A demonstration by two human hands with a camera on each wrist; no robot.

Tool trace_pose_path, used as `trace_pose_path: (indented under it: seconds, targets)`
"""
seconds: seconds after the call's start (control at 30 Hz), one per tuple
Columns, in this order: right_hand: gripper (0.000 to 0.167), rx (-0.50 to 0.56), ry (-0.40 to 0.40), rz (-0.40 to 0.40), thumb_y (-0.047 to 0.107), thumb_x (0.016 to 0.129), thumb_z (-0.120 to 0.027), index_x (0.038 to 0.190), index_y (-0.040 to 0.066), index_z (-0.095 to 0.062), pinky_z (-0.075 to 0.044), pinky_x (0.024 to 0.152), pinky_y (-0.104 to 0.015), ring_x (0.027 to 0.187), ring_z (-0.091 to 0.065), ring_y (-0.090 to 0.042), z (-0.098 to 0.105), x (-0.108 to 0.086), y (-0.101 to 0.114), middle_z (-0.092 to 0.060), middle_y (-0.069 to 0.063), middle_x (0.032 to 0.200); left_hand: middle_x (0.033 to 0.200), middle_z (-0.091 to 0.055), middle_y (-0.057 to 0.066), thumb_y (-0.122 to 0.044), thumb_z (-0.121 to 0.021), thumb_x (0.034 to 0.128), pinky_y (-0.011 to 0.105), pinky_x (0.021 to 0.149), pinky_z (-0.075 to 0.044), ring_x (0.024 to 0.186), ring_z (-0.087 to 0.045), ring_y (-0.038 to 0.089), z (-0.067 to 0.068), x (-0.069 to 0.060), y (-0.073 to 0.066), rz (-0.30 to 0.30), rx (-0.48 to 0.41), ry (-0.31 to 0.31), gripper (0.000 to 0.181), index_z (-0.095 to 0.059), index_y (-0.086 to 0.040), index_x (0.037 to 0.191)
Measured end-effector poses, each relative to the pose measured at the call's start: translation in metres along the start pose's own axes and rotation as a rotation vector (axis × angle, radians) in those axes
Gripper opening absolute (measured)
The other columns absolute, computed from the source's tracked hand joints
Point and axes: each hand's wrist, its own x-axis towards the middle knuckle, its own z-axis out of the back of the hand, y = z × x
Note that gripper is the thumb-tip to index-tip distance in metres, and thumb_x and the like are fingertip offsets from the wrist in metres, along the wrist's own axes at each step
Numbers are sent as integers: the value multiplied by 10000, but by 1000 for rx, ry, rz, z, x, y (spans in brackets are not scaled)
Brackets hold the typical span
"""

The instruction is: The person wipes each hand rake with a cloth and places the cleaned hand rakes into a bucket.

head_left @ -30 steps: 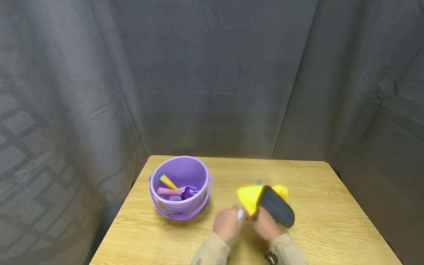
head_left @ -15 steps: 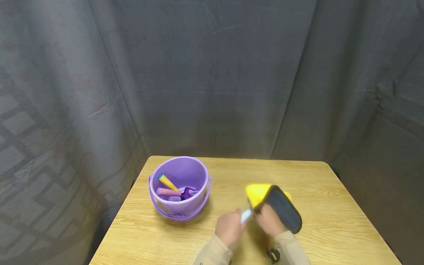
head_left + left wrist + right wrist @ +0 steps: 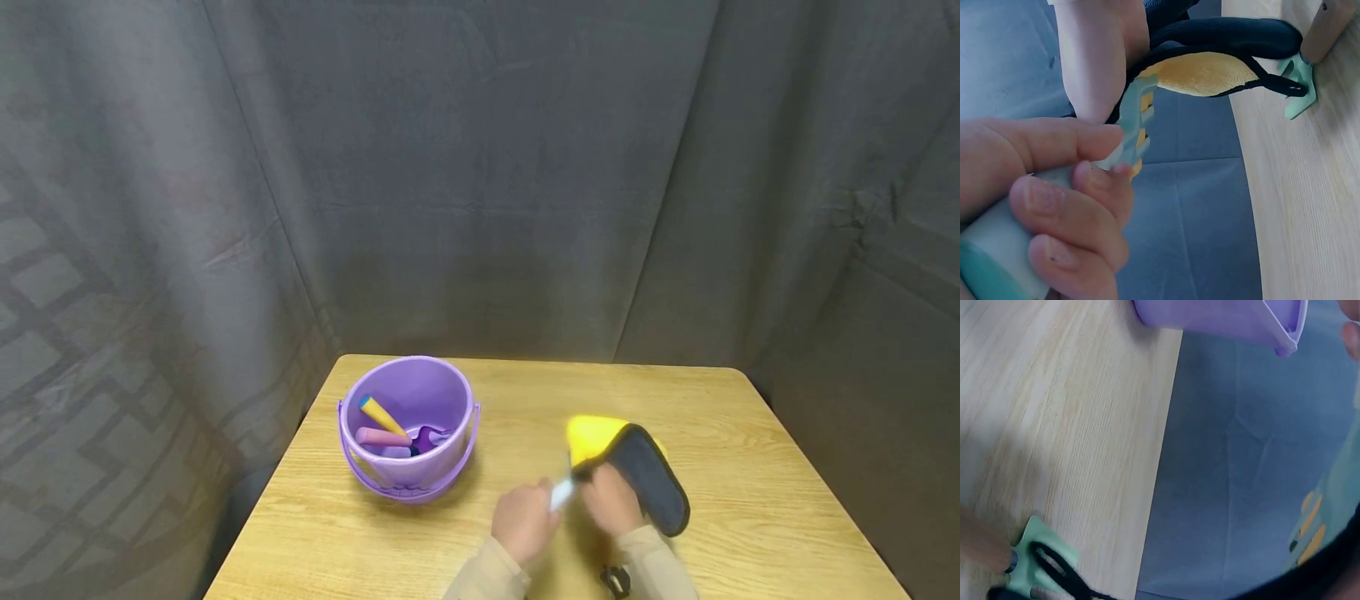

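In the head view my left hand (image 3: pixel 521 521) grips the pale handle (image 3: pixel 561 493) of a small tool. The left wrist view shows its pale teal pronged head (image 3: pixel 1132 125) against the black-edged opening of a soft yellow and black item, whose fuzzy yellow inside (image 3: pixel 1207 74) shows. My right hand (image 3: pixel 611 500) holds that item by its edge, its yellow part (image 3: pixel 596 437) to the left and its dark panel (image 3: pixel 652 483) to the right. How far the prongs reach inside is unclear.
A purple bucket (image 3: pixel 408 475) at the table's left holds several tools, among them a yellow handle (image 3: pixel 384 415) and a pink handle (image 3: pixel 382 436). The wrist views show a green tool head (image 3: pixel 1044 550) with a wooden handle (image 3: pixel 982 540) on the table. Grey curtains (image 3: pixel 480 183) surround it.
The yellow and black item has moved right and slightly nearer, with my right hand. My left hand has shifted slightly right, and more of the pale handle shows between the hands.
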Motion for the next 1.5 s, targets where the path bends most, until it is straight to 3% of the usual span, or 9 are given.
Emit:
trace_pose_path:
  seconds: [0.17, 0.47, 0.6, 0.8, 1.17, 1.5]
  targets:
    - [76, -71, 24, -91, 40, 737, -511, 725, -8, -568, -437, 537, -388, 588, -488, -209, 3, 0, 5, -507, -81, 679, 504, -456, -27, -196, -737, 685, 180, 354, -283, 388, -400, 88, 0, 0, -2, -13, 3, -6, 247, -522, -85, 738]
    - [99, -75, 31, -126, 49, 760, -521, 687, 14, -579, -379, 470, -314, 532, -424, -169, 3, 1, 7, -456, -37, 626, 511, -452, -25, -171, -719, 702, 171, 365, -284, 398, -386, 81, 1, 2, -2, -33, -23, 16, 216, -540, -69, 765]
    - [135, -90, -11, -106, 50, 756, -535, 623, 36, -552, -378, 458, -319, 514, -423, -171, 4, 1, 7, -453, -36, 590, 514, -445, -21, -171, -708, 717, 174, 367, -284, 399, -380, 86, 1, 3, -3, -22, -27, 28, 206, -540, -66, 775]
    - [102, -149, -86, -51, 50, 750, -571, 653, 17, -572, -406, 462, -358, 520, -458, -191, 6, 2, 4, -476, -53, 583, 524, -452, -25, -207, -675, 766, 166, 360, -278, 398, -380, 71, -1, 2, -5, -12, -19, 57, 188, -536, -82, 784]
    - [73, -168, -4, -85, 32, 746, -567, 674, 21, -567, -405, 471, -364, 526, -459, -196, 14, 4, 7, -474, -50, 590, 517, -451, -29, -223, -686, 753, 172, 357, -278, 396, -383, 73, 1, 1, -7, -17, -2, 60, 206, -530, -90, 763]
    - [71, -213, -46, -61, 17, 729, -602, 666, 6, -572, -427, 482, -416, 560, -523, -263, 18, 0, 10, -523, -102, 618, 517, -454, -28, -211, -692, 743, 170, 356, -278, 396, -389, 74, -2, 0, -9, -33, -7, 54, 206, -526, -90, 743]
